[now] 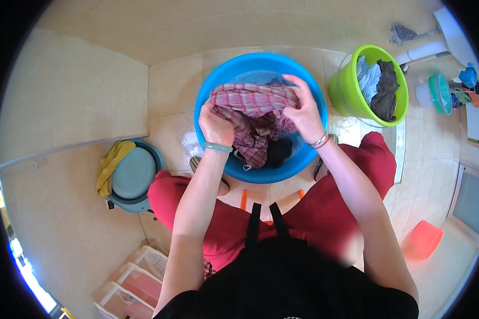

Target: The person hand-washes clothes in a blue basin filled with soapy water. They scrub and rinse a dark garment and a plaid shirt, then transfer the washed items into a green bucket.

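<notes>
Your left hand [216, 127], curled tight, and right hand [305, 116], fingers partly spread, grip the plaid cloth [254, 100] above the tub [271, 176], its folds hanging inside, with the basin [159, 159] left of the tub and the green bucket [345, 94] right.

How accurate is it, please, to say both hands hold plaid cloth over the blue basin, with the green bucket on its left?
The side is wrong: in the head view, the left hand and the right hand hold plaid cloth over the blue basin, with the green bucket on its right.
</notes>
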`<state>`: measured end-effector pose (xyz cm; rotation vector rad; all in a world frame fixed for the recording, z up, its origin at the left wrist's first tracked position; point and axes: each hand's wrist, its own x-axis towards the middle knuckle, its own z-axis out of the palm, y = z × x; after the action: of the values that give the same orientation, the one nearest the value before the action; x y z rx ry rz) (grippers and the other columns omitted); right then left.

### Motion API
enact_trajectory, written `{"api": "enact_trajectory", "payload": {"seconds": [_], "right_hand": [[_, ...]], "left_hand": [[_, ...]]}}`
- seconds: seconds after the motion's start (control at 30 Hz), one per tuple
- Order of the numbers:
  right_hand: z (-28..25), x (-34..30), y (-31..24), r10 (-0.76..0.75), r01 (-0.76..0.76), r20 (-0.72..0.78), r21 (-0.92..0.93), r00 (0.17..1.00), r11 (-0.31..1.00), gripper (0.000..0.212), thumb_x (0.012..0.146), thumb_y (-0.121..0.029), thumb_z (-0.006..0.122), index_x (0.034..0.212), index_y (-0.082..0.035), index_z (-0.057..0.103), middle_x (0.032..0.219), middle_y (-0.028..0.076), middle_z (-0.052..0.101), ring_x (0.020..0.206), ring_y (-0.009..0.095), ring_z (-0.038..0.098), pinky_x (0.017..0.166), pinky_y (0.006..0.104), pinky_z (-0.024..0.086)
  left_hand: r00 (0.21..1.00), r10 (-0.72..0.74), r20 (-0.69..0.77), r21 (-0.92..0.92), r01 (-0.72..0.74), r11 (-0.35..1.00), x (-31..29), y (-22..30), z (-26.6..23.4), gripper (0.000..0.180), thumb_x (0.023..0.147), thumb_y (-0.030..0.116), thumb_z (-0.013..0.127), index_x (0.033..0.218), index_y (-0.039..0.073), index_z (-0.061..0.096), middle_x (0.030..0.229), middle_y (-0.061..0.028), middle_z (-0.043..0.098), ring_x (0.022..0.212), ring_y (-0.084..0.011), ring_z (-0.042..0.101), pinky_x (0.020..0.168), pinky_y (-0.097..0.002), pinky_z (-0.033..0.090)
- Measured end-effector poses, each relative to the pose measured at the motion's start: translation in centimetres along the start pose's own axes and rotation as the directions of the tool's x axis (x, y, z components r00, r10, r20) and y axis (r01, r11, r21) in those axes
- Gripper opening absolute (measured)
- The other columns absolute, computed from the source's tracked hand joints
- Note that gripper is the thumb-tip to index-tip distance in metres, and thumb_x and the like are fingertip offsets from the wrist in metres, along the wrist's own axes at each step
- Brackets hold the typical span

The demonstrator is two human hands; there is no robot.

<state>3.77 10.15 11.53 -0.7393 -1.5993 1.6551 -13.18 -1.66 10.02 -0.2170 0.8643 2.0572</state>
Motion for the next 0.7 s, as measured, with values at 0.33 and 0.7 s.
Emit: {"api": "enact_trajectory", "payload": {"seconds": [0.33, 0.7], "right_hand": [[4.5, -3.0, -4.1, -0.244, 0.439, 0.588, -0.215, 0.772, 0.873, 0.025, 0.077, -0.009, 0.070, 0.102, -0.010, 0.063, 0.088, 0.007, 0.050, 0.079, 0.020, 0.056, 0.072, 0.0318, 0.049], [1.8, 0.4, 5.7, -0.082, 0.089, 0.038, -0.604, 0.996, 0.792, 0.027, 0.095, -0.023, 0.049, 0.078, -0.006, 0.061, 0.072, 0.018, 0.061, 0.068, 0.038, 0.061, 0.059, 0.0463, 0.049]], "left_hand": [[0.951, -0.274, 0.144, 0.302, 0.221, 0.927, -0.4, -2.4, 2.8, 0.067, 0.091, 0.035, 0.063, 0.146, 0.021, 0.027, 0.110, -0.0088, 0.056, 0.096, -0.0253, 0.061, 0.085, -0.0391, 0.052], [0.924, -0.184, -0.335, 0.237, 0.271, 0.933, -1.9, -8.2, 4.3, 0.034, 0.097, 0.033, 0.049, 0.069, 0.013, 0.046, 0.064, -0.0010, 0.046, 0.060, -0.0158, 0.049, 0.055, -0.0332, 0.041]]}}
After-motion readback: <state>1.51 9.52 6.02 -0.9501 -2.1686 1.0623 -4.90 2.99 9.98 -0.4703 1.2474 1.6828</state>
